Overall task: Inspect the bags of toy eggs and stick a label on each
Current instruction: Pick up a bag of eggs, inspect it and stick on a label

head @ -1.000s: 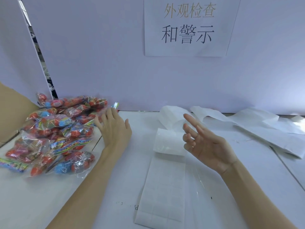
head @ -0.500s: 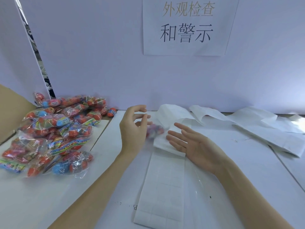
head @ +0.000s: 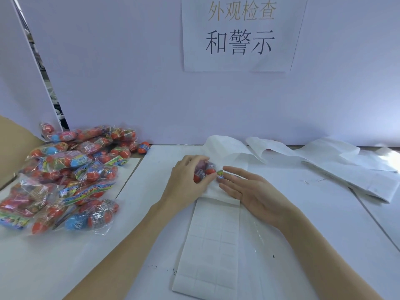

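My left hand (head: 187, 179) grips a clear bag of red toy eggs (head: 204, 172) at the middle of the white table, over the far end of a strip of white labels (head: 213, 245). My right hand (head: 249, 190) lies beside it with straight fingers, fingertips touching the bag's colourful end. A pile of several more egg bags (head: 71, 178) lies at the left.
Used white backing paper (head: 324, 163) trails across the back right of the table. A white wall with a printed paper sign (head: 240, 33) stands behind. A brown cardboard edge (head: 13, 148) shows at the far left. One loose egg (head: 144, 147) lies by the wall.
My left hand carried a bag from the pile rightwards to the middle. My right hand lowered and its fingertips came to touch the bag.
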`<action>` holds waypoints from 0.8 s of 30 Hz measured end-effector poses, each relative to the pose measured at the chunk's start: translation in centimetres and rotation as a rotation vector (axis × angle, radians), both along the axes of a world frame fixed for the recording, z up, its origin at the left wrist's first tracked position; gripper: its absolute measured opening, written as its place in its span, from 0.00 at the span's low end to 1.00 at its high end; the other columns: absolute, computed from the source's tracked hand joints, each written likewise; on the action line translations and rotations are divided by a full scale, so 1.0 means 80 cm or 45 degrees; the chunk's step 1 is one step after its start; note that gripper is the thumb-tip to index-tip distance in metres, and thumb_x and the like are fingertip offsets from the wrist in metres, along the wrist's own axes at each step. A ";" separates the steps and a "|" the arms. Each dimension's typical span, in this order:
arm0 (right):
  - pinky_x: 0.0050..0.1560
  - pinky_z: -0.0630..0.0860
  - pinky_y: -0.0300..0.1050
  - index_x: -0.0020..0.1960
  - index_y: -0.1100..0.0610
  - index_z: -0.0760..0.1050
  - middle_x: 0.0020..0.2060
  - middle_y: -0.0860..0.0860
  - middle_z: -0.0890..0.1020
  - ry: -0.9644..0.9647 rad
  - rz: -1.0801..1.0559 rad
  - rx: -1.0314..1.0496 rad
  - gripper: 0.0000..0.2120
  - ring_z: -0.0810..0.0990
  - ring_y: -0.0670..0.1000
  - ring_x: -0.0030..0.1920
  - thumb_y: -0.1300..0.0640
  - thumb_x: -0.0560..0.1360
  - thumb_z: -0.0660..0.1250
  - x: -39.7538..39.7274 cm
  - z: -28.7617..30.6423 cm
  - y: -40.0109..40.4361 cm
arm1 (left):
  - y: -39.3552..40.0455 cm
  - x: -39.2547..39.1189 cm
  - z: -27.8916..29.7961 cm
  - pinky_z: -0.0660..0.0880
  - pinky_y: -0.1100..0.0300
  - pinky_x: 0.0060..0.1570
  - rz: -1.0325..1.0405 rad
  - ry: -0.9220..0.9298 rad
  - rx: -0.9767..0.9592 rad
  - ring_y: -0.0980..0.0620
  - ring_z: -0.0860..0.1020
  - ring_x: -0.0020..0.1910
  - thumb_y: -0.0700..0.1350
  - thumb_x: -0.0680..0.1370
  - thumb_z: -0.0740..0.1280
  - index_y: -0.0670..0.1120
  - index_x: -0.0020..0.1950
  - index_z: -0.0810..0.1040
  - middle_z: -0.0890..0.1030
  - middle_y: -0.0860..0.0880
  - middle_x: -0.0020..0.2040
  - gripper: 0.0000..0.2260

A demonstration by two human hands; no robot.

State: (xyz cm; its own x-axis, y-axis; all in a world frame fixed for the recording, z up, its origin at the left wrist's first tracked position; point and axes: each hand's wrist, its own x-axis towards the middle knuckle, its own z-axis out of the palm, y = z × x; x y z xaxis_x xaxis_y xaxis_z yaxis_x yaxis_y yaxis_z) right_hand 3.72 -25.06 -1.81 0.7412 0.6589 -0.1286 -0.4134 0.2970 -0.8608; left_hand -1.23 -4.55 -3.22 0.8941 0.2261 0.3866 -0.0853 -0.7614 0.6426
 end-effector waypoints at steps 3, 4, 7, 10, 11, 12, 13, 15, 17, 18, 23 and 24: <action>0.65 0.80 0.46 0.71 0.66 0.73 0.66 0.62 0.82 -0.069 0.012 0.003 0.18 0.81 0.57 0.67 0.59 0.85 0.63 -0.002 0.002 0.001 | -0.005 -0.004 0.004 0.69 0.62 0.65 -0.100 -0.174 0.057 0.65 0.69 0.59 0.56 0.74 0.78 0.48 0.74 0.73 0.76 0.56 0.64 0.32; 0.66 0.79 0.46 0.71 0.65 0.74 0.66 0.62 0.82 -0.114 0.021 -0.004 0.19 0.81 0.57 0.67 0.55 0.85 0.62 -0.003 0.003 0.002 | -0.006 -0.006 0.007 0.68 0.62 0.66 -0.170 -0.230 0.101 0.68 0.68 0.60 0.57 0.73 0.78 0.47 0.74 0.72 0.75 0.58 0.64 0.34; 0.63 0.81 0.51 0.69 0.64 0.77 0.61 0.62 0.84 -0.220 -0.052 -0.066 0.20 0.84 0.61 0.63 0.50 0.84 0.65 -0.009 0.004 0.005 | -0.013 -0.010 0.014 0.67 0.63 0.69 -0.364 -0.344 0.224 0.65 0.69 0.64 0.58 0.72 0.79 0.47 0.77 0.69 0.74 0.57 0.68 0.38; 0.52 0.84 0.54 0.61 0.62 0.80 0.55 0.62 0.86 -0.381 -0.231 -0.153 0.13 0.87 0.63 0.55 0.54 0.82 0.69 -0.015 0.002 0.011 | -0.027 -0.012 0.015 0.67 0.60 0.73 -0.472 -0.390 0.198 0.57 0.68 0.73 0.59 0.73 0.78 0.44 0.78 0.68 0.71 0.52 0.74 0.39; 0.49 0.83 0.53 0.60 0.61 0.80 0.53 0.61 0.87 -0.458 -0.304 -0.197 0.11 0.87 0.62 0.52 0.55 0.83 0.69 -0.015 0.002 0.011 | -0.033 -0.011 0.015 0.66 0.60 0.74 -0.473 -0.384 0.118 0.54 0.66 0.76 0.58 0.74 0.78 0.43 0.78 0.67 0.69 0.51 0.76 0.39; 0.48 0.83 0.53 0.60 0.59 0.80 0.52 0.59 0.87 -0.528 -0.354 -0.226 0.09 0.88 0.61 0.51 0.56 0.83 0.69 -0.014 0.001 0.011 | -0.038 -0.011 0.014 0.65 0.60 0.75 -0.443 -0.382 0.001 0.52 0.66 0.78 0.56 0.75 0.77 0.43 0.78 0.67 0.69 0.50 0.76 0.37; 0.49 0.83 0.54 0.62 0.58 0.80 0.54 0.58 0.87 -0.579 -0.373 -0.234 0.09 0.88 0.61 0.51 0.58 0.84 0.68 -0.013 0.002 0.011 | -0.042 -0.011 0.014 0.66 0.60 0.74 -0.382 -0.375 -0.157 0.51 0.67 0.77 0.53 0.78 0.76 0.44 0.77 0.68 0.69 0.50 0.75 0.33; 0.56 0.83 0.56 0.66 0.55 0.78 0.56 0.57 0.87 -0.634 -0.362 -0.237 0.11 0.87 0.62 0.53 0.59 0.84 0.66 -0.011 0.002 0.009 | -0.047 -0.009 0.014 0.73 0.62 0.67 -0.228 -0.286 -0.538 0.55 0.74 0.70 0.50 0.82 0.71 0.48 0.75 0.71 0.75 0.53 0.70 0.23; 0.57 0.82 0.53 0.67 0.53 0.78 0.55 0.56 0.87 -0.651 -0.344 -0.245 0.11 0.87 0.61 0.54 0.57 0.85 0.66 -0.011 0.004 0.008 | -0.045 -0.005 0.012 0.78 0.60 0.59 -0.155 -0.174 -0.780 0.55 0.82 0.59 0.46 0.84 0.68 0.49 0.69 0.77 0.83 0.51 0.60 0.13; 0.55 0.81 0.50 0.66 0.52 0.78 0.54 0.56 0.87 -0.655 -0.341 -0.247 0.11 0.87 0.59 0.54 0.55 0.85 0.65 -0.012 0.006 0.008 | -0.043 -0.002 0.010 0.80 0.59 0.56 -0.140 -0.158 -0.813 0.52 0.84 0.55 0.44 0.85 0.67 0.48 0.64 0.81 0.85 0.49 0.56 0.09; 0.45 0.79 0.38 0.61 0.51 0.84 0.52 0.52 0.89 -0.642 -0.507 -0.295 0.13 0.87 0.52 0.51 0.51 0.86 0.62 -0.014 0.006 0.009 | -0.037 -0.001 0.009 0.81 0.61 0.49 -0.158 -0.162 -0.991 0.49 0.87 0.47 0.39 0.83 0.69 0.44 0.53 0.86 0.88 0.48 0.48 0.06; 0.46 0.80 0.38 0.60 0.51 0.85 0.53 0.52 0.88 -0.629 -0.521 -0.302 0.13 0.87 0.52 0.53 0.51 0.86 0.62 -0.014 0.005 0.010 | -0.037 -0.001 0.010 0.82 0.62 0.48 -0.161 -0.158 -1.023 0.49 0.87 0.47 0.39 0.83 0.69 0.43 0.53 0.87 0.88 0.47 0.48 0.06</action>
